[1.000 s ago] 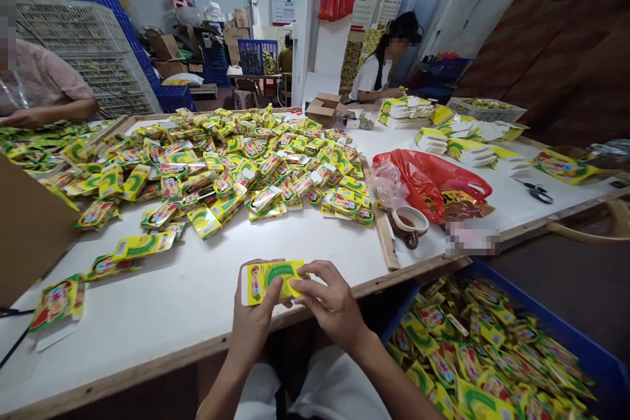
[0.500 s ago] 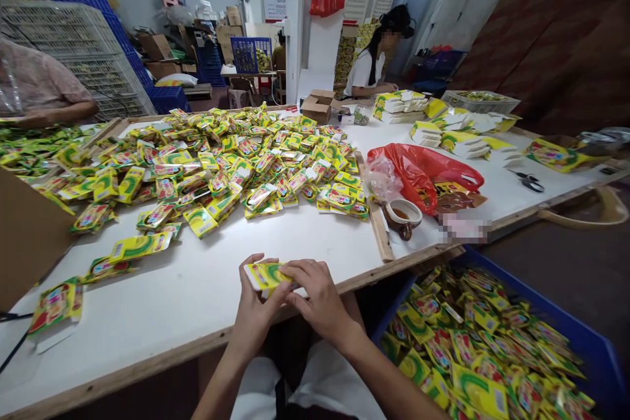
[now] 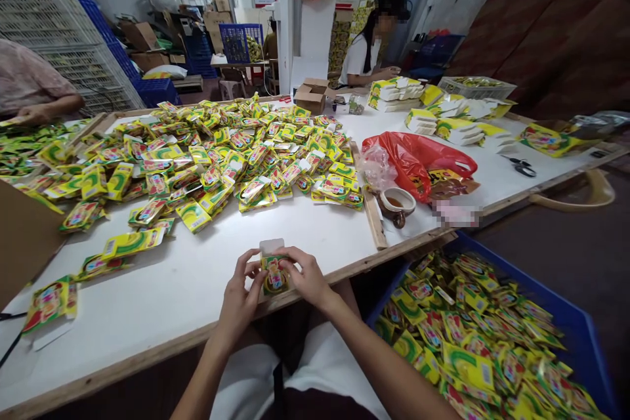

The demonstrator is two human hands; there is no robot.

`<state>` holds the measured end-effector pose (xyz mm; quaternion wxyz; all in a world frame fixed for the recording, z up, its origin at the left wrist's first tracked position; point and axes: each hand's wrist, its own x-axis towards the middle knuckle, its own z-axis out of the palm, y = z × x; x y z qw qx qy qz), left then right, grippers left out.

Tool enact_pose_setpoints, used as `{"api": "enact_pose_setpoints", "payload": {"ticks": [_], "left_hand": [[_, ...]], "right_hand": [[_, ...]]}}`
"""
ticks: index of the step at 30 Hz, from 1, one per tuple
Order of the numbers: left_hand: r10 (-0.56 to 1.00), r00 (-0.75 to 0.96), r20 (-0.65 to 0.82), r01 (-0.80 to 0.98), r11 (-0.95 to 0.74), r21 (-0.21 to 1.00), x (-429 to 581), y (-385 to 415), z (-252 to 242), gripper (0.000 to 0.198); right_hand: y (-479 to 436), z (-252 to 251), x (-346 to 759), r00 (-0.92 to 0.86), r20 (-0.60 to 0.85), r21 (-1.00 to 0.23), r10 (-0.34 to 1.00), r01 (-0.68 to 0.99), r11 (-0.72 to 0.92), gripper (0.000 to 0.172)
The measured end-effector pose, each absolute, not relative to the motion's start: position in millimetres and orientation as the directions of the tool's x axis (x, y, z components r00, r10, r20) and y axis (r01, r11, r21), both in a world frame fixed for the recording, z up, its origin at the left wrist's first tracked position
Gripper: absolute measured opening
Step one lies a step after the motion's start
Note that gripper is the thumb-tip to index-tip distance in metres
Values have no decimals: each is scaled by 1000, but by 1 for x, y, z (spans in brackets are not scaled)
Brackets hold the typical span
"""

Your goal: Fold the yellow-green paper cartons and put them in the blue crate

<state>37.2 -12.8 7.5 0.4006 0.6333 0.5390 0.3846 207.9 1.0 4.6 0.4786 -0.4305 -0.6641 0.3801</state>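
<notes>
Between my two hands, at the table's front edge, is a small yellow and green cardboard box. Its printed front faces up and a pale flap stands out at its far end. My left hand grips the left side, with thumb and fingers curled against it. On the opposite side, the fingers of my right hand are bent over the box's upper right edge. Beyond them lies a big heap of similar yellow boxes on the white table.
A blue crate full of yellow packs stands low at right. Along the wooden strip are a brown cup and a red plastic bag. Scissors lie farther right. Co-workers sit at left and at the back.
The box has turned from lying sideways to having its printed front up, with the end flap pointing away. My hands have shifted their hold to its two sides.
</notes>
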Motion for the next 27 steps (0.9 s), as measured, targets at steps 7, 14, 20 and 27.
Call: {"api": "enact_pose_setpoints", "payload": {"ticks": [7, 14, 20, 27], "left_hand": [[972, 228, 52, 313, -124, 942, 29, 3, 5, 28], [960, 262, 94, 37, -107, 994, 29, 23, 4, 32], [978, 198, 59, 98, -80, 992, 25, 17, 14, 26], [990, 131, 56, 105, -70, 992, 31, 17, 22, 26]], "right_hand": [[30, 6, 213, -317, 237, -928, 918, 205, 310, 23], [39, -6, 200, -177, 222, -959, 959, 136, 247, 24], [27, 6, 201, -214, 261, -930, 941, 204, 304, 16], [29, 20, 198, -199, 230, -923, 953, 265, 278, 11]]}}
